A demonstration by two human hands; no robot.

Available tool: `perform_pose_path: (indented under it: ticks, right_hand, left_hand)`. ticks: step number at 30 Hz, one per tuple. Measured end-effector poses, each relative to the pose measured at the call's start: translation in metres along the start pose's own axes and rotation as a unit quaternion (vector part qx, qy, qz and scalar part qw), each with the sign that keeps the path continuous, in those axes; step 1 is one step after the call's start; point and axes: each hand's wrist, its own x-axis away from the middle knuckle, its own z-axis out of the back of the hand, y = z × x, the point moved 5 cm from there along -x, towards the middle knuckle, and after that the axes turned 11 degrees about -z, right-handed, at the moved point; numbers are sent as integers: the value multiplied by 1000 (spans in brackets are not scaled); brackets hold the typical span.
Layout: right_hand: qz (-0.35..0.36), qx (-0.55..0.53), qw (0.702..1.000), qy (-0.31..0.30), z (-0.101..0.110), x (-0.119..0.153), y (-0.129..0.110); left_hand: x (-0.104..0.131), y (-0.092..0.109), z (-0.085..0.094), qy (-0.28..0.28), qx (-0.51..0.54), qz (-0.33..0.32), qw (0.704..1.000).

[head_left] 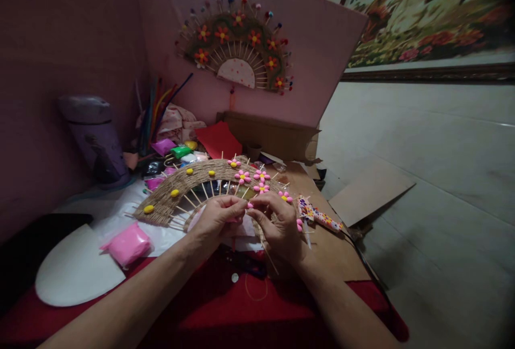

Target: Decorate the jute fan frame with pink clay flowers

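Observation:
Both hands meet in front of a fan-shaped craft (161,198) of brown twine wound over thin sticks. Between the fingertips of my left hand (219,217) and my right hand (279,225) is a small piece of pink clay (250,205), pinched from both sides. On the twine band, the right part carries several pink flowers (242,176) with yellow centres. Farther left on the band sit bare yellow ovals (174,193). My hands hide part of the fan's lower middle.
A pink clay packet (127,244) lies beside a white half-round board (80,268) at left. A patterned glue gun (319,215) rests on cardboard (338,255) at right. Behind stand a purple bottle (98,145) and colourful clay packets (181,151). A finished fan (237,43) hangs above.

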Motion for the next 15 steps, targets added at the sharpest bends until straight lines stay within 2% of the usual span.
perform_pose_path:
  ticks: [7, 15]
  right_hand:
    - [-11, 10, 1000, 6, 0, 0, 1]
    - [-4, 16, 1000, 3, -1, 0, 2]
  left_hand:
    - [0, 1, 0, 5, 12, -6, 1000]
    - [-1, 1, 2, 11, -31, -16, 999]
